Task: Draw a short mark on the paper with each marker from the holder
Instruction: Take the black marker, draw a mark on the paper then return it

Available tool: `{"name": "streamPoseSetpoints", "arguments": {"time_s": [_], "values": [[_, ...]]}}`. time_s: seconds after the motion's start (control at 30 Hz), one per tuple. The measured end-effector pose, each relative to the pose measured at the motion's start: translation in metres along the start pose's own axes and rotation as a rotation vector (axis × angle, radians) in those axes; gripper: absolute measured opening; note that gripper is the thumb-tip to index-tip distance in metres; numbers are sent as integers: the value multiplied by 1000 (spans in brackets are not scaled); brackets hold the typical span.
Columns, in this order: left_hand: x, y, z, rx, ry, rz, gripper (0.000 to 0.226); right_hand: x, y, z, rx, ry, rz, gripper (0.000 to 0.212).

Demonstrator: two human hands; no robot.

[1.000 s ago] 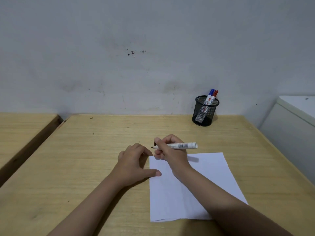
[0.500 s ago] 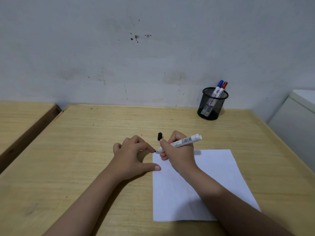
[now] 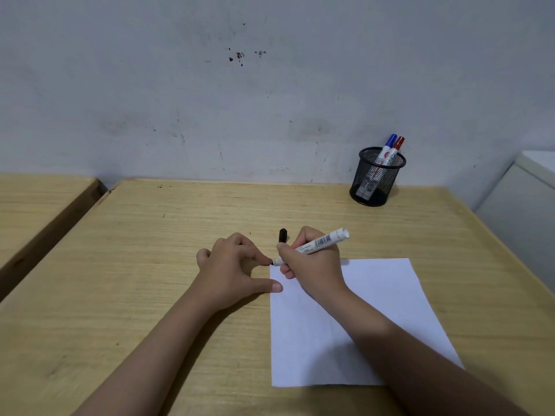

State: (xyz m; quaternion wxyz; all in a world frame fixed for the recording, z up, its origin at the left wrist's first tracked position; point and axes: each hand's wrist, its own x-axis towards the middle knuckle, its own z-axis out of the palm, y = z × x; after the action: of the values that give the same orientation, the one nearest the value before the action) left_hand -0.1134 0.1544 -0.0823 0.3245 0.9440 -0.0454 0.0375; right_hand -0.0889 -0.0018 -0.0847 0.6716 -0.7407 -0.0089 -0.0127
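Wooden table [image 3: 150, 265] with white paper [image 3: 390, 295], black cap [image 3: 282, 235], mesh holder [image 3: 375, 181] near far edge.

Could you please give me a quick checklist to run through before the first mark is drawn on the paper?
1. Marker uncapped: ok, black cap stands on the table.
2. Right hand holds the marker: ok.
3. Tip over the paper: ok, at its far left corner.
4. Left hand steadying the sheet: ok, thumb on the left edge.
5. Paper free of marks: ok where visible.
6. Other markers waiting in the holder: ok, blue and red.
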Motion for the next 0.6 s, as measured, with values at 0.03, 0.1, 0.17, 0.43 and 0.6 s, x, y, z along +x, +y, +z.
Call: {"name": "streamPoseSetpoints", "arguments": {"time_s": [0.03,0.1,0.17,0.43,0.6], "values": [[0,0,0,4,1,1,41,0,0,0,-3,-2,2,30],[0,0,0,16,3,6,43,1,0,0,-4,-9,19,30],[0,0,0,31,6,11,46,2,0,-1,-13,-15,47,31],[-1,-2,0,38,1,35,48,0,-3,-4,181,116,51,32],[7,-1,-3,-15,-105,72,72,4,-8,-12,442,200,159,35]]}}
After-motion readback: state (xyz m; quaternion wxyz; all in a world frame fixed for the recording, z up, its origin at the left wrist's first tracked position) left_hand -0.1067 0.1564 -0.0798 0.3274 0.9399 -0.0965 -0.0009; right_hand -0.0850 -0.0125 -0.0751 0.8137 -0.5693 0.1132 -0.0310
